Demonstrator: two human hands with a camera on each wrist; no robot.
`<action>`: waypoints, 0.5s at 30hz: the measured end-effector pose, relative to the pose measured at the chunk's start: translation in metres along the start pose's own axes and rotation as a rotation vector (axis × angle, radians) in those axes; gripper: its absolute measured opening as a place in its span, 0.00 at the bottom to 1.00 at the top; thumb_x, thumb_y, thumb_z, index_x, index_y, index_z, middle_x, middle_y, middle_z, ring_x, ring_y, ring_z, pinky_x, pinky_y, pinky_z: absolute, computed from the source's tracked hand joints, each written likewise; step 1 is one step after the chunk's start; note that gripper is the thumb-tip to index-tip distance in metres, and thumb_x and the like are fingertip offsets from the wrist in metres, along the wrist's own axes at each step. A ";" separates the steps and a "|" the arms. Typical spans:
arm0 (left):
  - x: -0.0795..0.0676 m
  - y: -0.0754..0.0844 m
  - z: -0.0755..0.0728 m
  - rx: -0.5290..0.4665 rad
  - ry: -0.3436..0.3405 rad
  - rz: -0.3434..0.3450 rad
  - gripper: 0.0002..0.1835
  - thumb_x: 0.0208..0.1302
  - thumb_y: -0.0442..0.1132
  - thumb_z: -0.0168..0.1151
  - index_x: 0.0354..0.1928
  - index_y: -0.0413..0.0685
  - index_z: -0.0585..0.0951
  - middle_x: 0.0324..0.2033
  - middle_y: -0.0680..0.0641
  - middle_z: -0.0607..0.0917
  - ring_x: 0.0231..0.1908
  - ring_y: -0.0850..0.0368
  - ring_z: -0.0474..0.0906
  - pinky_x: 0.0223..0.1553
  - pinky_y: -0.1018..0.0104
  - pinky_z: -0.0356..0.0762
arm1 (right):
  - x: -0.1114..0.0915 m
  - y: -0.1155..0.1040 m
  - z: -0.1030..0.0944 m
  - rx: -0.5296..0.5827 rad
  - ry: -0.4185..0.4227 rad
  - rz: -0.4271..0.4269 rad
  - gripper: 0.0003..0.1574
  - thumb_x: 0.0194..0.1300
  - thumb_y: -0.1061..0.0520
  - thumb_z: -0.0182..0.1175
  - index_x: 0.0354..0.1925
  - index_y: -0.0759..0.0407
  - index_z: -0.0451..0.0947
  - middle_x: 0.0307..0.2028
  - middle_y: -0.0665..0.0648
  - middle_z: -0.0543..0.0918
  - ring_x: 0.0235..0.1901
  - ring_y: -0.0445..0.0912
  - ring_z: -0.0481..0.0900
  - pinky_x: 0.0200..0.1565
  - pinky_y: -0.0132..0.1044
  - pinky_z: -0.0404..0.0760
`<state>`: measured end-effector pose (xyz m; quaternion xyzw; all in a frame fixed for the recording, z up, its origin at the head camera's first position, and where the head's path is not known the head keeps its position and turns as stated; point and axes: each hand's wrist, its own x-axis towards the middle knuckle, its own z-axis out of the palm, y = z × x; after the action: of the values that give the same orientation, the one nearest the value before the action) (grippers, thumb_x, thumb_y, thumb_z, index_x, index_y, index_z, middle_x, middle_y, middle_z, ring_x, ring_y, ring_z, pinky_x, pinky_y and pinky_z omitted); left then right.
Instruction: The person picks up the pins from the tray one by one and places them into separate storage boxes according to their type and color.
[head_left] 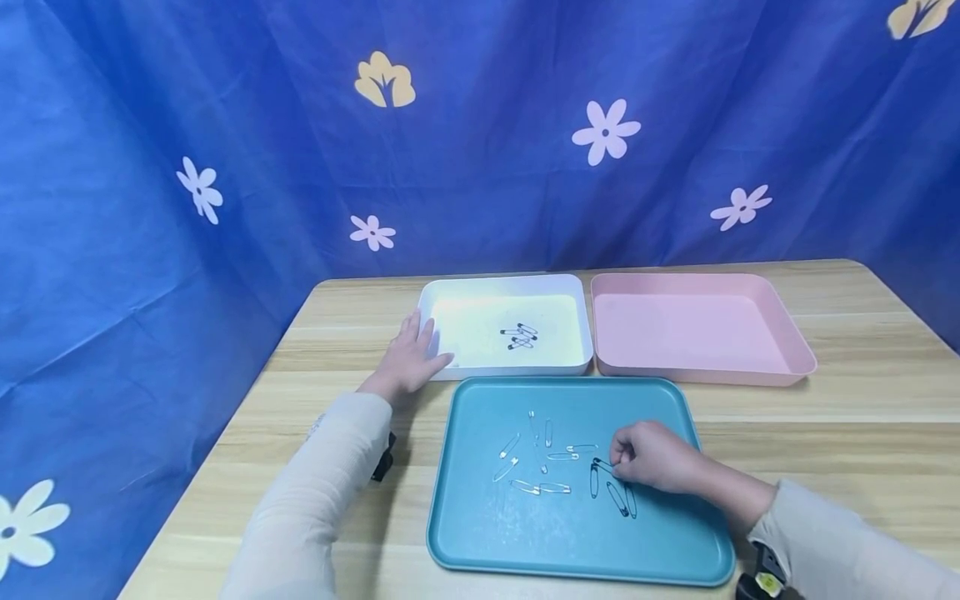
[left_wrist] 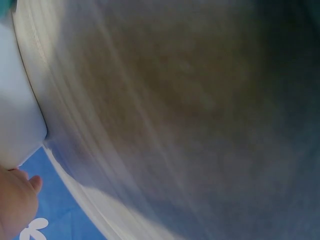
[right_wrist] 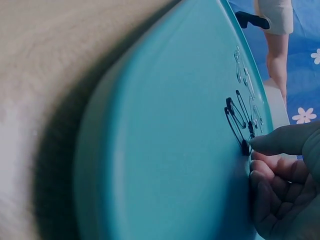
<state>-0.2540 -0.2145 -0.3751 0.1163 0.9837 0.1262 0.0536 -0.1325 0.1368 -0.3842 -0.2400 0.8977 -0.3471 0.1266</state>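
My right hand (head_left: 656,456) is over the right part of the teal tray (head_left: 525,546), its fingertips pinching the end of a black safety pin (head_left: 602,462). Several more black safety pins (head_left: 617,498) lie right by those fingers. In the right wrist view, the fingertips meet at the dark pins (right_wrist: 235,122), the other fingers curled. Silver safety pins (head_left: 555,487) are scattered left of them on the same tray. My left hand (head_left: 405,358), fingers spread, rests at the left rim of the white tray (head_left: 480,372); several black safety pins (head_left: 520,336) lie inside that tray.
A pink tray (head_left: 697,375) stands right of the white one, both behind the teal tray on a wooden table (head_left: 862,417). A blue cloth (head_left: 480,150) with flower prints hangs behind and along the left side.
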 end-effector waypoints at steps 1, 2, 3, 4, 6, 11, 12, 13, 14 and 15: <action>0.000 0.000 0.000 0.003 0.000 -0.001 0.41 0.60 0.59 0.41 0.65 0.37 0.45 0.63 0.37 0.34 0.62 0.40 0.31 0.57 0.45 0.41 | 0.000 -0.001 0.000 -0.015 0.005 -0.004 0.07 0.43 0.66 0.59 0.18 0.55 0.72 0.16 0.45 0.69 0.20 0.38 0.66 0.23 0.29 0.67; 0.000 -0.001 0.001 0.004 0.001 0.000 0.41 0.60 0.59 0.41 0.65 0.37 0.45 0.63 0.37 0.34 0.62 0.40 0.31 0.57 0.45 0.41 | 0.000 -0.002 0.000 -0.031 0.010 -0.006 0.08 0.43 0.66 0.59 0.17 0.55 0.72 0.16 0.44 0.69 0.19 0.37 0.65 0.22 0.28 0.67; 0.000 -0.001 0.001 0.005 0.000 0.001 0.41 0.60 0.59 0.41 0.65 0.37 0.45 0.63 0.37 0.34 0.62 0.40 0.31 0.57 0.45 0.41 | -0.001 -0.003 0.000 -0.047 0.015 -0.008 0.08 0.42 0.66 0.59 0.17 0.55 0.71 0.15 0.44 0.69 0.19 0.37 0.65 0.22 0.28 0.67; 0.001 -0.001 0.001 0.006 -0.001 0.001 0.41 0.60 0.59 0.41 0.65 0.37 0.45 0.63 0.37 0.34 0.62 0.41 0.31 0.57 0.45 0.40 | -0.001 -0.004 0.000 -0.060 0.018 -0.003 0.08 0.42 0.66 0.58 0.17 0.55 0.71 0.15 0.44 0.68 0.18 0.37 0.65 0.22 0.28 0.67; 0.001 -0.001 0.001 0.006 -0.004 0.001 0.41 0.60 0.59 0.40 0.65 0.38 0.44 0.63 0.37 0.34 0.62 0.41 0.30 0.58 0.45 0.40 | -0.002 -0.007 0.001 -0.081 0.022 0.012 0.08 0.42 0.67 0.58 0.17 0.55 0.71 0.14 0.45 0.68 0.17 0.37 0.65 0.21 0.28 0.67; 0.000 0.000 0.000 -0.003 -0.011 -0.002 0.41 0.59 0.59 0.41 0.65 0.38 0.44 0.63 0.37 0.33 0.62 0.42 0.29 0.58 0.46 0.39 | -0.002 -0.012 0.003 -0.139 0.025 0.057 0.08 0.43 0.66 0.58 0.17 0.55 0.72 0.13 0.45 0.68 0.15 0.38 0.65 0.18 0.28 0.67; 0.000 0.000 0.000 -0.004 -0.011 -0.002 0.41 0.60 0.59 0.41 0.65 0.38 0.44 0.63 0.37 0.33 0.62 0.42 0.29 0.58 0.46 0.39 | -0.002 -0.012 0.003 -0.152 0.025 0.060 0.08 0.44 0.66 0.58 0.17 0.54 0.72 0.13 0.45 0.68 0.15 0.38 0.65 0.18 0.28 0.67; 0.000 0.000 0.000 -0.005 -0.011 -0.003 0.41 0.59 0.59 0.41 0.65 0.37 0.44 0.63 0.37 0.33 0.62 0.42 0.29 0.58 0.46 0.39 | -0.002 -0.012 0.003 -0.162 0.028 0.060 0.08 0.44 0.66 0.57 0.17 0.54 0.72 0.13 0.44 0.68 0.15 0.38 0.65 0.18 0.28 0.67; 0.000 0.000 0.000 -0.006 -0.012 -0.004 0.41 0.60 0.59 0.41 0.65 0.37 0.44 0.63 0.37 0.33 0.62 0.42 0.29 0.58 0.45 0.39 | -0.001 -0.011 0.003 -0.165 0.032 0.056 0.08 0.45 0.66 0.57 0.17 0.54 0.72 0.13 0.44 0.68 0.15 0.37 0.65 0.19 0.28 0.67; -0.001 -0.001 0.000 -0.004 -0.011 -0.004 0.41 0.60 0.59 0.41 0.65 0.37 0.44 0.63 0.37 0.33 0.62 0.41 0.29 0.58 0.45 0.39 | -0.001 -0.010 0.003 -0.154 0.032 0.048 0.09 0.45 0.66 0.56 0.17 0.54 0.73 0.14 0.44 0.68 0.15 0.37 0.65 0.19 0.28 0.67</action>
<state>-0.2536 -0.2152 -0.3754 0.1148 0.9834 0.1272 0.0595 -0.1267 0.1291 -0.3792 -0.2216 0.9293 -0.2775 0.1016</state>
